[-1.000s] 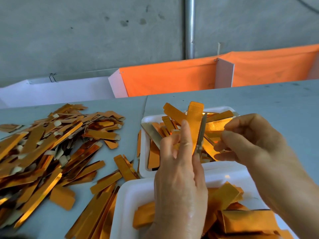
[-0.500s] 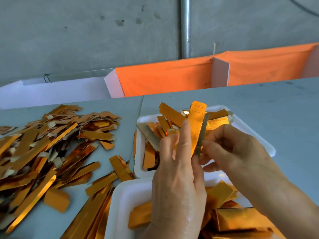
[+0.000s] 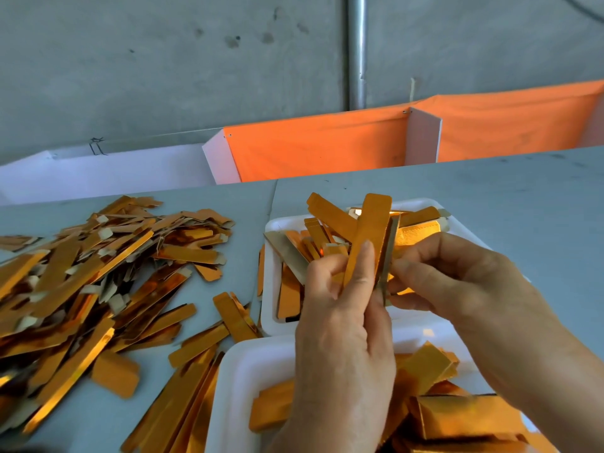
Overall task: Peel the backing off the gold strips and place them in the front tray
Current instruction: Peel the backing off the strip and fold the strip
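Strip: I see one gold strip [image 3: 367,237] held upright at the middle of my view, its rounded top end standing over the far tray, its lower end hidden between the two hands.
Backing: a thin grey sliver [image 3: 389,256] runs along the strip's 3 o'clock edge, parted from it near the top; I take it for the backing, though it is narrow and hard to read.
Left hand: my left hand [image 3: 343,338] rises from 6 o'clock, back toward me, fingers pointing to 12. The forefinger lies straight up the strip's face and the thumb is curled in from 9 o'clock, so it pinches the strip's lower half.
Right hand: my right hand [image 3: 457,282] comes in from 4 o'clock, knuckles up, fingers curled. Thumb and forefinger close on the grey sliver's lower part, just beside the left forefinger.
Trays: I count two white trays. The far tray [image 3: 271,289] sits at 12 o'clock of the hands and holds a loose heap of gold strips, too many to count. The near tray [image 3: 238,387] lies at 6 o'clock, touching or nearly touching the far one, with several gold pieces in it, partly under my wrists.
Loose pile: a large spread of gold strips [image 3: 98,273] covers the table [image 3: 490,197] at 9 o'clock, far too many to count; a few lie against the near tray's 9 o'clock rim.
Background: two orange cloth bins [image 3: 320,145] stand at 12 o'clock behind the table, and a grey wall beyond.
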A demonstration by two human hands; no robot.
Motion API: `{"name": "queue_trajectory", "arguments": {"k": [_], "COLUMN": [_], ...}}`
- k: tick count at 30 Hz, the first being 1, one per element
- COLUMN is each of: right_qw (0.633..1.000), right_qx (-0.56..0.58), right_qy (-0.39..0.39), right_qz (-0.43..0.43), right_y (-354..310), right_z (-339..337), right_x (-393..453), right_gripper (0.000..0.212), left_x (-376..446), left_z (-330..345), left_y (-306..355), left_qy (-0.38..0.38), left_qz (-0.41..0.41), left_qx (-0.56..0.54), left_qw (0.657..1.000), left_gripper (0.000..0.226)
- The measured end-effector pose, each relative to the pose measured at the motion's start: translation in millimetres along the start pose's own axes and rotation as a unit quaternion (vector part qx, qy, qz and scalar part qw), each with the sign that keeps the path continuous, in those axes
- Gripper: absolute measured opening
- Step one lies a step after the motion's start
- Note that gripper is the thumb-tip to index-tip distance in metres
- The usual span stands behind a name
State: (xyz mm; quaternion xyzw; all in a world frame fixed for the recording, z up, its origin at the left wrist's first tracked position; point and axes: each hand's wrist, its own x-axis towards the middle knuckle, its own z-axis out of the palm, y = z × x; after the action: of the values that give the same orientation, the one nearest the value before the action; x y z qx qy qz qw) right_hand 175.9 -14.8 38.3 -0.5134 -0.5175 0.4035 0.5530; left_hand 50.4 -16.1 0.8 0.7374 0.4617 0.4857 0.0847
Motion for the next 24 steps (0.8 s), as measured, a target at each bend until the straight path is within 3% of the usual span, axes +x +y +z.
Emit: {"name": "queue_trajectory", "arguments": {"k": [6, 11, 18, 24], "right_qw": [1.000, 1.000, 0.999, 0.998], "right_qx": [0.005, -0.003, -0.020, -0.028], "right_qy": [-0.007, -0.012, -0.033, -0.048], "right_qz": [0.011, 0.020, -0.002, -0.006], "right_y": [-1.6, -2.3, -2.5, -2.2], "right_z": [-1.4, -2.9, -2.0, -1.7], "right_x": [0.9, 2.4, 0.8, 0.9], "right_gripper": [0.011, 0.012, 0.010, 0.009], "left_x": [1.4, 5.9, 10.8, 11.1], "left_z": [-3.3, -7.2, -10.8, -8.6], "left_y": [6.8, 9.2, -2.0, -4.4], "left_qy": [-0.032, -0.054, -0.041, -0.029], "left_qz": [-0.029, -0.113, -0.213, -0.239], "left_qx": [-0.055, -0.155, -0.291, -0.339], "left_qw": [0.998, 0.980, 0.932, 0.909], "left_gripper": [0.056, 0.057, 0.026, 0.016]}}
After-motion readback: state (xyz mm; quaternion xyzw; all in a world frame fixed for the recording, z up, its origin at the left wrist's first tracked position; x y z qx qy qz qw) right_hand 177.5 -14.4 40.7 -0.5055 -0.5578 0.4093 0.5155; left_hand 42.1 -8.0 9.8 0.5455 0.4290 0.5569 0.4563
